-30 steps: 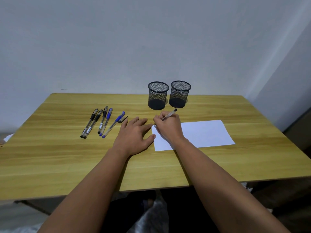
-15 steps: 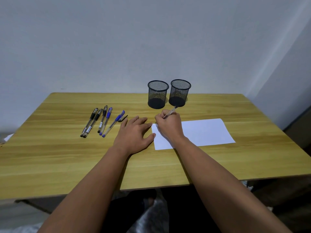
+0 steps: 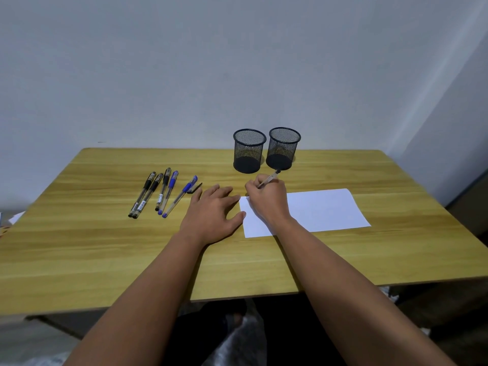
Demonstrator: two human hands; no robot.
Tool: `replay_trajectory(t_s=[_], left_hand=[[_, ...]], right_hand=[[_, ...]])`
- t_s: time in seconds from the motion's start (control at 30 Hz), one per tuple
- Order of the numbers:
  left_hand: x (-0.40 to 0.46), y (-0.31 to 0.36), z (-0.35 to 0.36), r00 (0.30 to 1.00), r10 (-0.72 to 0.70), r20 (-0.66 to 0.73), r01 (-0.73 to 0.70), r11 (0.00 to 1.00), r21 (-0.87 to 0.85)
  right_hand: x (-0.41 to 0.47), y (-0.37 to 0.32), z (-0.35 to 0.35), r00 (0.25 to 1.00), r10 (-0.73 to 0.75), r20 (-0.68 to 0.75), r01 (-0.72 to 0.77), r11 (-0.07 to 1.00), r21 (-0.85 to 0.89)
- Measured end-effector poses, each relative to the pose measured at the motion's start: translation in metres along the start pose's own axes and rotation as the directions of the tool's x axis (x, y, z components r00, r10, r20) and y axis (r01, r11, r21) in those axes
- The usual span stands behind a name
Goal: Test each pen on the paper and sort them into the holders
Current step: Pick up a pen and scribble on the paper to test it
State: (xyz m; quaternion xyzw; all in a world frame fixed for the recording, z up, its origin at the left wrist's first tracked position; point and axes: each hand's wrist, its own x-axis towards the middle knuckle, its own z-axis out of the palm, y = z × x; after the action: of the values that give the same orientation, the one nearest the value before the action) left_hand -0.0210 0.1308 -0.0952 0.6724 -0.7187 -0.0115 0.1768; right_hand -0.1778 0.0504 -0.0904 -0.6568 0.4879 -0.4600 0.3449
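The right hand (image 3: 266, 199) grips a pen (image 3: 270, 177) over the near-left corner of the paper (image 3: 322, 210); its tip seems to touch there. The left hand (image 3: 214, 215) lies flat and open just beside it, five pens (image 3: 165, 194) farther left, two holders (image 3: 266, 150) beyond.

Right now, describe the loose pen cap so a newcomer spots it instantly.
Start at the wooden table and find the row of pens on its left half. Just right of the rightmost blue pen, near the left hand, lies the black cap: short and alone, while its neighbours are full-length pens.
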Motion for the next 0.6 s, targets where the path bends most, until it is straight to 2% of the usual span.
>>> replay_trajectory(t_s=[0.6], left_hand=[[-0.0013,0.0004,-0.0015,1.0,0.0,-0.005,0.0,1.0,-0.017]], right_hand=[[-0.0022,-0.0042,0.0,0.999,0.013,-0.031,-0.014,0.999,-0.043]])
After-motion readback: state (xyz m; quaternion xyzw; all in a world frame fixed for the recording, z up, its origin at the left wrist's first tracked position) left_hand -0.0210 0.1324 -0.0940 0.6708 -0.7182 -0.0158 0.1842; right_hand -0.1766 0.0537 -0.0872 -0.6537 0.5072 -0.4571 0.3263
